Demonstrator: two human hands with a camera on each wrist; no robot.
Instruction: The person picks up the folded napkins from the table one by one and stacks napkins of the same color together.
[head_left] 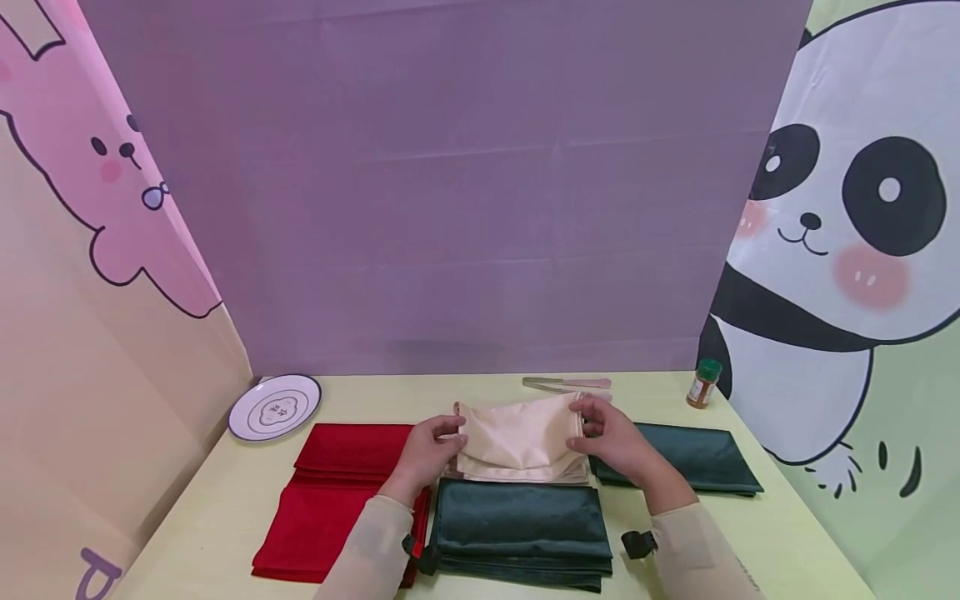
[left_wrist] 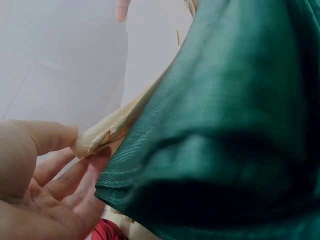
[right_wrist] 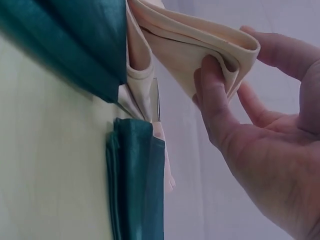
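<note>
A folded cream cloth (head_left: 519,437) is held up between my two hands. At its left edge, my left hand (head_left: 432,457) pinches it between thumb and fingers. My right hand (head_left: 618,442) grips the opposite folded edge, thumb on one side and fingers on the other; in the right wrist view several layers of the cream cloth (right_wrist: 200,45) show there. More cream folds (right_wrist: 138,65) lie beneath the raised part. Directly in front, nearer me, is a folded dark green cloth (head_left: 522,521), which fills much of the left wrist view.
Folded red cloths (head_left: 330,508) lie at left, partly under my left forearm. Another green cloth (head_left: 701,458) lies at right. Behind are a pink-handled metal utensil (head_left: 588,383), a white plate (head_left: 243,423) with a dark rim, and a green-capped jar (head_left: 702,387). A purple backdrop (head_left: 480,208) rises behind the table.
</note>
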